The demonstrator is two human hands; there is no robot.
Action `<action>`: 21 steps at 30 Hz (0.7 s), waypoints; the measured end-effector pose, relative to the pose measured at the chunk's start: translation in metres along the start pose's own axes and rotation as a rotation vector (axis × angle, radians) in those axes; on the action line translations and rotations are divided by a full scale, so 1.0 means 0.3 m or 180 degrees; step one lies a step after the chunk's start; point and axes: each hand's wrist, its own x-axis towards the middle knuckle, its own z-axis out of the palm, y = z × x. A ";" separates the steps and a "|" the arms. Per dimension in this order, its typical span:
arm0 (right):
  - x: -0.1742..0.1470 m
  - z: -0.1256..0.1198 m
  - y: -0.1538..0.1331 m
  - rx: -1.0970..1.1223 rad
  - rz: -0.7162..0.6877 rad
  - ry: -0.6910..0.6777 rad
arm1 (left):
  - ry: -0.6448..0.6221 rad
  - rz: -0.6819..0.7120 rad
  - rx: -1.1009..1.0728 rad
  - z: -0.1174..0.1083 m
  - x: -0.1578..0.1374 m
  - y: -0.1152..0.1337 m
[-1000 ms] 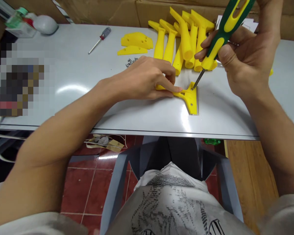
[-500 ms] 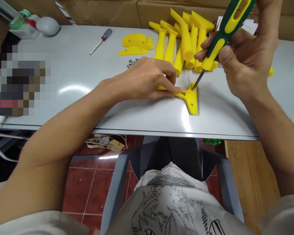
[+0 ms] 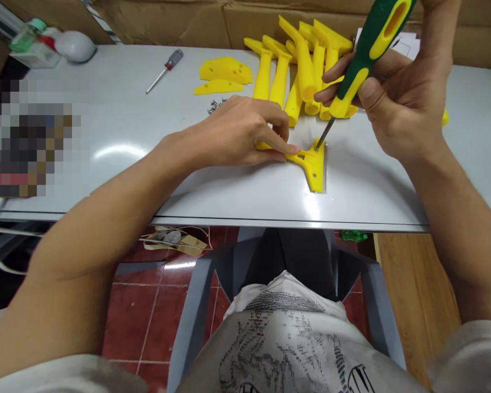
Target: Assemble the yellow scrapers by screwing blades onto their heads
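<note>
A yellow plastic scraper lies flat on the white table, with a thin blade along its right edge. My left hand grips its handle and presses on the neck with a finger. My right hand is wrapped round a green and yellow screwdriver, tilted with its handle up to the right. The screwdriver's tip meets the upper hole of the scraper head; a lower hole shows bare. Part of the scraper's handle is hidden under my left fingers.
Several yellow scraper handles are piled behind my hands. Yellow plates and small screws lie left of them. A smaller screwdriver rests farther left. Cardboard lines the back; the table's front edge is close.
The view has shifted slightly, so everything sits a little farther left. Both hands keep their hold, and the screwdriver's tip stays at the upper hole.
</note>
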 end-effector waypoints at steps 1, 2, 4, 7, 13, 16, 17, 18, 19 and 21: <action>0.002 0.003 0.000 -0.0031 -0.0138 0.0034 | 0.0004 0.0003 -0.0005 0.001 -0.001 -0.001; 0.001 0.012 -0.004 -0.0070 -0.0361 0.0083 | 0.0035 0.0029 0.0004 0.003 -0.002 -0.003; -0.009 0.042 -0.023 -0.0114 -0.0622 0.0129 | 0.0129 0.0144 0.0047 0.007 -0.002 -0.008; -0.026 0.093 -0.061 -0.0176 -0.0773 0.0109 | 0.0233 0.0312 0.0103 0.007 -0.001 -0.008; 0.006 0.152 -0.058 0.0108 -0.1569 0.0127 | 0.0049 0.0003 0.0095 -0.002 0.000 0.010; -0.026 0.158 -0.124 -0.0182 -0.1401 0.0038 | 0.0178 0.0200 0.0113 0.004 -0.001 0.006; -0.047 0.159 -0.160 -0.0372 -0.1235 0.0034 | 0.0178 0.0208 0.0131 0.007 0.000 0.005; -0.068 0.161 -0.195 -0.0502 -0.1160 0.0003 | 0.0142 0.0174 0.0152 0.009 0.000 0.004; -0.087 0.165 -0.227 -0.0533 -0.1149 -0.0044 | 0.0086 0.0118 0.0178 0.010 0.000 0.004; -0.112 0.172 -0.269 -0.0460 -0.1148 -0.0175 | 0.0001 0.0027 0.0237 0.010 0.000 0.008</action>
